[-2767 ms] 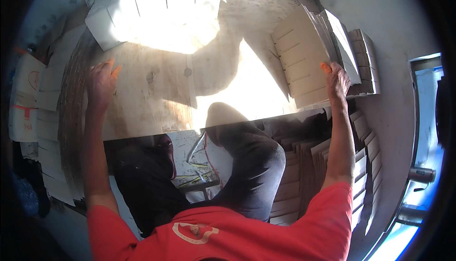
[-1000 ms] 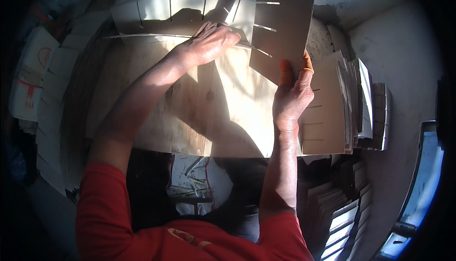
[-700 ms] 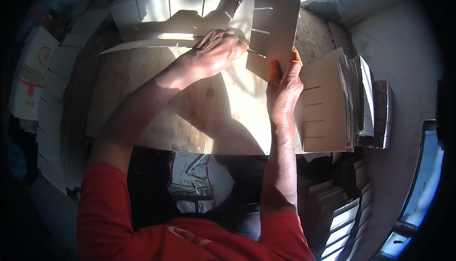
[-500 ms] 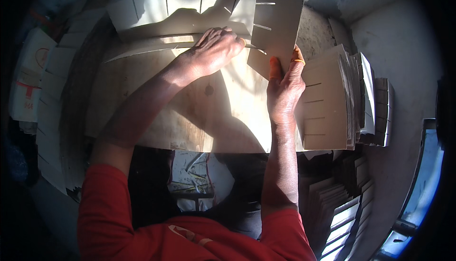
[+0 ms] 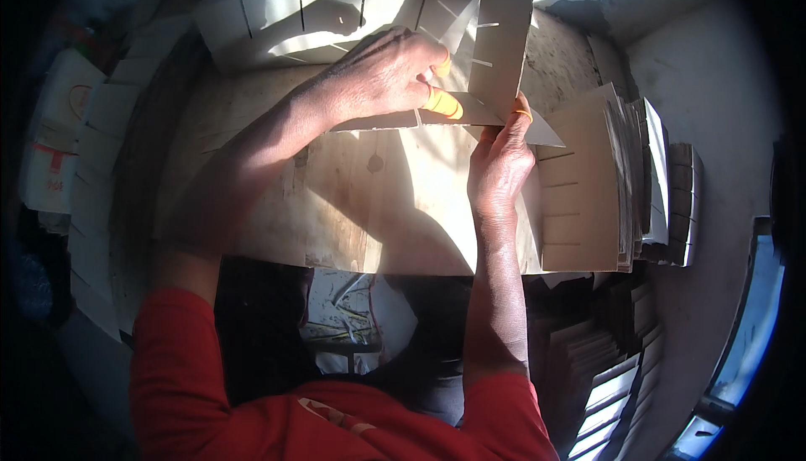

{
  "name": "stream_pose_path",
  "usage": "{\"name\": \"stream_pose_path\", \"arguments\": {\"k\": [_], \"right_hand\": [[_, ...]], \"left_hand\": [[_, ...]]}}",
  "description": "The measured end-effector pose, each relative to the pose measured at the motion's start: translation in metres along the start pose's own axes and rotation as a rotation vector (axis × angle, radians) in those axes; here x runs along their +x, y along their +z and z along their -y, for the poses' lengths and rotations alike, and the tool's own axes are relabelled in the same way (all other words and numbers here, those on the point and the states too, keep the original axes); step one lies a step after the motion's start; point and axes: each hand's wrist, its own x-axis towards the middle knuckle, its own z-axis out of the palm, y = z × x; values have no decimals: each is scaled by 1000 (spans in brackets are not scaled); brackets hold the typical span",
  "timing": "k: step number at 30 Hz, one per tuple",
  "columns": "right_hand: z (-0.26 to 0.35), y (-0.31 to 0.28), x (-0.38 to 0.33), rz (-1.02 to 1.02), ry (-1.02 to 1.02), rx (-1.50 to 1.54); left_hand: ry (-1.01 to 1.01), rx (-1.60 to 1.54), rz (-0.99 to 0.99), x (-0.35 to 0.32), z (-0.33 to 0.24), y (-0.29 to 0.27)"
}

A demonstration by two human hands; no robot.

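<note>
My right hand (image 5: pixel 504 163) is closed on the lower end of a long grey cardboard strip (image 5: pixel 501 41) that has short slots cut along its left edge. A second slotted strip, the crosswise cardboard strip (image 5: pixel 378 123), runs left to right and meets the first one just above my right thumb. My left hand (image 5: pixel 382 75) grips this crosswise strip from above, close to the crossing. Yellow-orange finger covers show on both hands. Whether the slots of the two strips are engaged cannot be made out.
A wooden board (image 5: pixel 336 209) lies under my hands. At its far side stands a stack of slotted cardboard (image 5: pixel 336 12). Further slotted sheets (image 5: pixel 579 184) stand at the right, and a white box (image 5: pixel 54 167) at the far left. More cardboard pieces (image 5: pixel 579 360) sit low at the right.
The crosswise strip has come nearer to me and now crosses the long strip at its lower end. My left hand has turned, with its fingers down at the strip.
</note>
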Motion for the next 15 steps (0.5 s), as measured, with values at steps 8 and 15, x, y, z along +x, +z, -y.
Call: {"name": "stream_pose_path", "arguments": {"k": [8, 15], "right_hand": [[17, -4, -5, 30, 55, 97], [17, -3, -4, -37, -74, 237]], "left_hand": [[-187, 932, -329, 63, 97, -34], [135, 996, -499, 64, 133, -30]]}}
